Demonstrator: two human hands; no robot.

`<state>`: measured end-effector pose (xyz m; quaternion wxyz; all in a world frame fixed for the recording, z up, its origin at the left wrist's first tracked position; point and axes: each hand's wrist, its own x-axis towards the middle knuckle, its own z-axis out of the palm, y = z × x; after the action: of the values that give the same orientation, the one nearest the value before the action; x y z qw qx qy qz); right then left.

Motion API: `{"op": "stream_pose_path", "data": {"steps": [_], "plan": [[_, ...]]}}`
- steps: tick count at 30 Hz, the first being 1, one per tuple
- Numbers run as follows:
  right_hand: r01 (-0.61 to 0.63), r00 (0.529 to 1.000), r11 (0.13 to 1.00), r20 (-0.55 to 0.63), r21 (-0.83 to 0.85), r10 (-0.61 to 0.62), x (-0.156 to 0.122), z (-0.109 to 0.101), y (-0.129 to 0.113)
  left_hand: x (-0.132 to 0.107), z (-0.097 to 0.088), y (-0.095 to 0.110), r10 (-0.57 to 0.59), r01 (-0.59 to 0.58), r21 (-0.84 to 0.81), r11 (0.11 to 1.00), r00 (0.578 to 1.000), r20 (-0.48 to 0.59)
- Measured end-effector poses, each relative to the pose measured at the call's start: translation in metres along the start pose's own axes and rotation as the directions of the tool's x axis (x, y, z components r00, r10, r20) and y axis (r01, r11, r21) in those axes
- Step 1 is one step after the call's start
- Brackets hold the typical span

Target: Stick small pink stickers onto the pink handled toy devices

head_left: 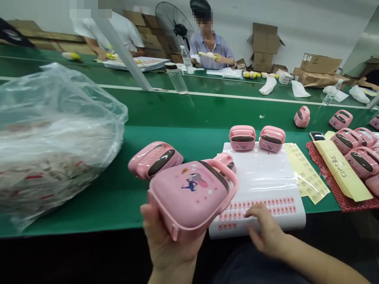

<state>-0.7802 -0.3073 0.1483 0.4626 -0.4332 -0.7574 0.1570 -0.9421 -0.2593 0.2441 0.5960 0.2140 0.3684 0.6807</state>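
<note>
My left hand (173, 250) grips a pink plastic case (183, 197) from below and holds it up above the table edge, tilted. Its face carries a printed cartoon figure, and a carry handle and a dark band show on its far side. My right hand (268, 230) reaches to a sheet of small pink stickers (271, 207), index finger at the rows and thumb apart from it. Under the stickers lies a white glossy sheet (254, 173) that curls over the table's front edge. Two more pink cases (242, 138) stand at its far end.
On the left sits a big clear plastic bag (59, 134) of small packed items. Another pink case (156, 159) lies behind the held one. To the right are yellowish sticker sheets (308, 173), a yellow paper stack (340, 169) and several pink cases. Co-workers sit across the green table (207, 114).
</note>
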Motion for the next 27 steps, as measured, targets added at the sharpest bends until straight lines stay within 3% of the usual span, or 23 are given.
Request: {"op": "stream_pose_path", "data": {"steps": [3,6,10,16,20,27], "plan": [[0.128,0.982,0.984,0.154,-0.125,-0.108,-0.016,0.036,0.017,0.000,-0.014,0.007,0.065,-0.065,0.015,0.998,0.998,0.009],[0.225,0.963,0.946,0.203,-0.232,-0.179,-0.023,0.050,0.025,0.002,-0.023,0.005,0.015,-0.015,0.009,1.000,1.000,0.005],[0.312,0.939,0.914,0.233,-0.261,-0.254,-0.027,0.053,0.024,0.005,-0.028,0.003,-0.014,0.013,-0.077,0.997,1.000,-0.016],[0.334,0.939,0.895,0.184,-0.295,-0.290,-0.029,0.054,0.022,0.004,-0.030,0.002,-0.023,0.018,-0.142,0.990,0.999,-0.037],[0.354,0.934,0.882,0.175,-0.311,-0.312,-0.027,0.050,0.024,0.002,-0.033,0.001,-0.003,0.004,-0.217,0.976,1.000,0.007],[0.274,0.960,0.868,0.062,-0.414,-0.274,-0.019,0.042,0.024,0.007,-0.043,-0.002,0.027,-0.001,-0.366,0.931,0.997,0.066]]}}
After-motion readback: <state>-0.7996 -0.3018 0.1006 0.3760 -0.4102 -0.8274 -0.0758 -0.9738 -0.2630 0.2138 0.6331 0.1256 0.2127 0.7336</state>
